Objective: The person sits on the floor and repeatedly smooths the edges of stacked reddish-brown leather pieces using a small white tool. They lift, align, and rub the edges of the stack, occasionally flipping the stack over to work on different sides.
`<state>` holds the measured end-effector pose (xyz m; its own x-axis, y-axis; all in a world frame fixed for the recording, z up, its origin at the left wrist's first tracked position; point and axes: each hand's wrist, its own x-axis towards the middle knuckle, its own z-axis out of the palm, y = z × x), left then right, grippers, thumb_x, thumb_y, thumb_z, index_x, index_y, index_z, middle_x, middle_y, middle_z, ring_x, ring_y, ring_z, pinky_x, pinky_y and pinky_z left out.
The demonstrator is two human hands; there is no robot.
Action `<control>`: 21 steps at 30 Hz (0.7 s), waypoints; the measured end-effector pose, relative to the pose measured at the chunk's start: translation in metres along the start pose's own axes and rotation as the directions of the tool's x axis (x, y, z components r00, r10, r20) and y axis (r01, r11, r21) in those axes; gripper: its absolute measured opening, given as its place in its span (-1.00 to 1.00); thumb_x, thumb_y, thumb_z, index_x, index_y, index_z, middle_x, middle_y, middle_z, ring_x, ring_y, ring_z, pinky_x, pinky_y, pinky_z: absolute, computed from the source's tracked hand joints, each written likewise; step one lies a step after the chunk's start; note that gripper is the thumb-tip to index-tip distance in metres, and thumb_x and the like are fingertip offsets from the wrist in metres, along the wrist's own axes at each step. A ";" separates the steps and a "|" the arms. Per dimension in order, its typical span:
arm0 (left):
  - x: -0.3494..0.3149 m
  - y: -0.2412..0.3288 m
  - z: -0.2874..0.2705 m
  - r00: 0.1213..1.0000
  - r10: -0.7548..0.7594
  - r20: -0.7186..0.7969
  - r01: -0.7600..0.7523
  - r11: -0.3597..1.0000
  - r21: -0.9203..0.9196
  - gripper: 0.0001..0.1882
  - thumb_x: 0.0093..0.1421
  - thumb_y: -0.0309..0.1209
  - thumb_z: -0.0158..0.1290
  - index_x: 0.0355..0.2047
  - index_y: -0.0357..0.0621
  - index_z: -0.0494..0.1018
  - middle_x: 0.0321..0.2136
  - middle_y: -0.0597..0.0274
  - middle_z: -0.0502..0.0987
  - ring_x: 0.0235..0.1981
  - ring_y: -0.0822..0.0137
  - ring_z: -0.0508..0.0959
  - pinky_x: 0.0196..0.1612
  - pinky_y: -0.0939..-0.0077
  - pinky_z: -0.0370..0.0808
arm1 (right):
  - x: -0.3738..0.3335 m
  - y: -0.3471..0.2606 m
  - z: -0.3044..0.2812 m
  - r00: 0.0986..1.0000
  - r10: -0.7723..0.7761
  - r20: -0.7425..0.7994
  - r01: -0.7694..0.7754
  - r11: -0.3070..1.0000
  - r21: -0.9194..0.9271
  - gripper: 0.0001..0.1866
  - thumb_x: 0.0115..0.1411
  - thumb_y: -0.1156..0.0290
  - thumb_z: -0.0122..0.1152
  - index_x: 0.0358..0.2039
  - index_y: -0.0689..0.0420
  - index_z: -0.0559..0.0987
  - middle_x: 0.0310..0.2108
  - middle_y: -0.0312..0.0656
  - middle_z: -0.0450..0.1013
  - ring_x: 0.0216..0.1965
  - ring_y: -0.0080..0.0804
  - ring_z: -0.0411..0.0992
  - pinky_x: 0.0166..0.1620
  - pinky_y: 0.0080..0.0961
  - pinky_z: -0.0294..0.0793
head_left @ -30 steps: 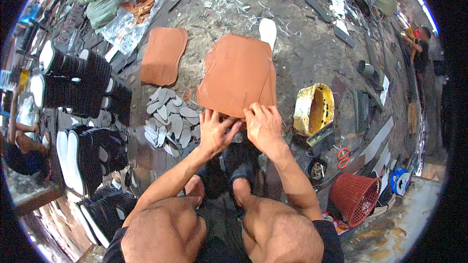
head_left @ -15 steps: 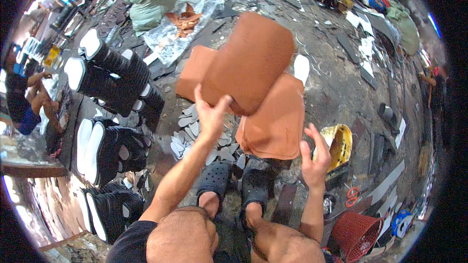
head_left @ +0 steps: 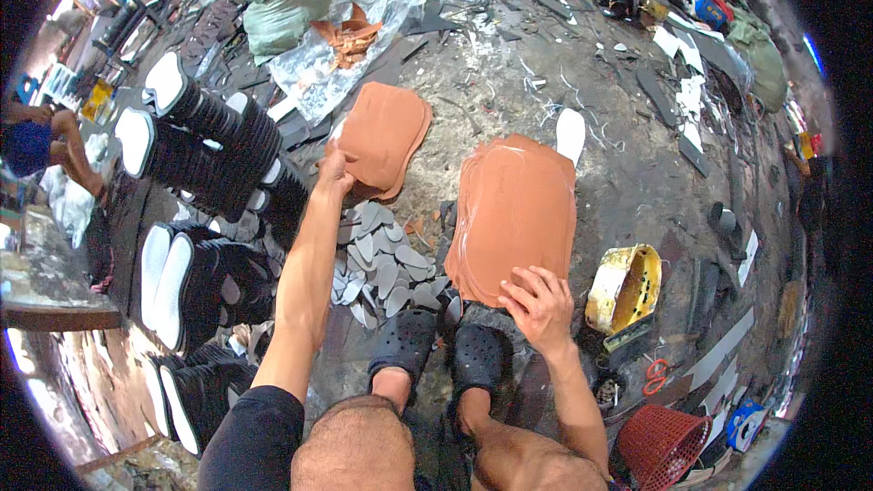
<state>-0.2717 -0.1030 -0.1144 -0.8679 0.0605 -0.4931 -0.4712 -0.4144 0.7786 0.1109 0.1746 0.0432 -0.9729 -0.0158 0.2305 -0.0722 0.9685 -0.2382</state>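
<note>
Two terracotta stacks: a smaller stack (head_left: pixel 386 132) at the left grip (head_left: pixel 337 168), a larger stack (head_left: pixel 518 209) at the right grip (head_left: pixel 538 305). One white sole-shaped piece (head_left: pixel 570 134) beyond the right grip; one yellow tub (head_left: pixel 605 295), one orange pair of scissors (head_left: pixel 655 376), one red basket (head_left: pixel 647 445) rightward of it. Two dark clogs (head_left: pixel 403 343) nearer than either grip.

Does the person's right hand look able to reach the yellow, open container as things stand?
Probably yes: the right hand is at the near edge of the orange-brown stack of flat sheets, left of the container, and nothing visible stands between.
</note>
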 end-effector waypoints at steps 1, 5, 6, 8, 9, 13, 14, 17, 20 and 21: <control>0.022 0.035 -0.076 0.995 0.098 -0.028 -0.098 0.995 0.005 -0.65 0.25 -0.49 0.01 0.04 -0.27 0.35 -0.02 -0.08 0.44 -0.12 0.07 0.59 -0.23 0.06 0.61 | 0.019 -0.019 0.011 0.996 -0.084 -0.024 0.086 0.993 0.081 -0.69 0.07 0.15 0.41 -0.16 -0.11 0.69 -0.02 -0.40 0.53 0.05 -0.28 0.45 0.00 -0.24 0.48; -0.036 -0.022 -0.048 0.844 0.468 -0.263 -0.230 0.758 0.611 -0.47 0.08 -0.39 0.23 0.07 -0.28 0.40 0.00 -0.11 0.50 -0.06 0.04 0.55 -0.05 0.11 0.51 | 0.001 0.003 0.019 0.976 -0.213 -0.034 0.200 0.953 -0.226 -0.79 0.19 0.23 0.26 -0.18 -0.03 0.66 -0.09 -0.25 0.57 -0.07 -0.26 0.54 -0.15 -0.23 0.55; -0.057 -0.033 -0.046 0.639 0.733 -0.232 -0.362 0.552 0.751 -0.47 0.01 -0.42 0.26 0.02 -0.26 0.46 -0.01 -0.10 0.51 -0.06 0.04 0.54 -0.04 0.17 0.48 | -0.003 0.008 0.027 0.964 -0.260 -0.055 0.229 0.918 -0.323 -0.80 0.21 0.25 0.23 -0.19 -0.01 0.65 -0.11 -0.21 0.58 -0.10 -0.25 0.56 -0.18 -0.22 0.56; -0.096 -0.035 -0.049 0.881 0.452 0.140 -0.348 0.418 0.839 -0.45 -0.04 -0.18 0.37 -0.11 -0.29 0.58 -0.08 -0.17 0.56 -0.07 -0.07 0.53 -0.06 0.17 0.46 | 0.018 0.023 0.010 0.996 0.082 0.045 -0.077 0.992 -0.103 -0.82 0.27 0.36 0.10 -0.18 0.07 0.61 -0.22 -0.06 0.58 -0.20 -0.13 0.59 -0.22 -0.14 0.56; -0.101 -0.034 -0.068 0.837 0.512 0.193 -0.349 0.227 0.909 -0.49 -0.06 -0.14 0.37 -0.18 -0.27 0.62 -0.15 -0.18 0.57 -0.09 -0.11 0.54 -0.07 0.12 0.47 | 0.049 0.020 -0.008 0.931 0.315 0.187 -0.329 0.943 0.051 -0.83 0.27 0.38 0.08 -0.19 0.07 0.59 -0.25 -0.03 0.57 -0.21 -0.08 0.59 -0.22 -0.12 0.55; -0.108 -0.041 -0.080 0.886 0.411 0.214 -0.270 0.082 0.959 -0.58 -0.14 -0.13 0.39 -0.31 -0.14 0.70 -0.28 -0.16 0.61 -0.17 -0.09 0.60 -0.10 0.06 0.52 | 0.107 0.090 -0.091 0.701 0.395 -0.594 -0.321 0.918 0.233 -0.81 0.41 0.38 0.03 -0.13 0.18 0.57 -0.22 -0.01 0.58 -0.21 0.04 0.54 -0.09 -0.21 0.50; -0.112 -0.034 -0.081 0.927 0.316 0.202 -0.255 0.137 0.957 -0.59 -0.15 -0.14 0.39 -0.33 -0.12 0.71 -0.27 -0.16 0.61 -0.18 -0.08 0.61 -0.10 0.07 0.52 | 0.110 0.080 -0.118 0.573 0.291 -0.766 -0.244 0.953 0.180 -0.81 0.40 0.41 0.05 -0.10 0.20 0.58 -0.21 -0.03 0.59 -0.20 0.02 0.55 -0.09 -0.20 0.51; -0.124 -0.012 -0.080 0.921 0.287 0.263 -0.282 0.024 0.959 -0.62 -0.18 -0.15 0.38 -0.39 -0.12 0.70 -0.32 -0.10 0.63 -0.22 -0.08 0.62 -0.09 0.14 0.55 | 0.100 0.036 -0.166 0.726 -0.042 -0.687 -0.087 0.984 -0.153 -0.85 0.34 0.47 0.13 -0.14 0.17 0.60 -0.22 -0.07 0.60 -0.17 -0.07 0.57 -0.10 -0.20 0.51; -0.137 -0.001 -0.072 0.911 0.282 0.301 -0.346 0.126 0.930 -0.62 -0.15 -0.23 0.39 -0.34 -0.18 0.67 -0.38 0.04 0.65 -0.36 0.08 0.66 -0.20 0.24 0.58 | 0.096 0.013 -0.129 0.865 -0.216 -0.453 0.087 0.954 -0.287 -0.90 0.15 0.51 0.14 -0.31 0.06 0.55 -0.50 -0.20 0.41 -0.45 -0.12 0.44 -0.35 -0.15 0.39; -0.150 0.002 -0.055 0.923 0.243 0.299 -0.350 0.201 0.915 -0.62 -0.12 -0.28 0.39 -0.29 -0.20 0.66 -0.38 0.07 0.65 -0.38 0.15 0.66 -0.23 0.29 0.59 | 0.080 0.016 -0.105 0.896 -0.262 -0.358 0.172 0.949 -0.263 -0.90 0.09 0.51 0.14 -0.36 0.04 0.52 -0.52 -0.21 0.38 -0.47 -0.16 0.42 -0.38 -0.15 0.38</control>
<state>-0.1337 -0.1631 -0.0601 -0.9624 0.2266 -0.1496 0.0647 0.7265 0.6841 0.0545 0.2144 0.1570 -0.7747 -0.1790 0.6065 -0.1783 0.9820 0.0621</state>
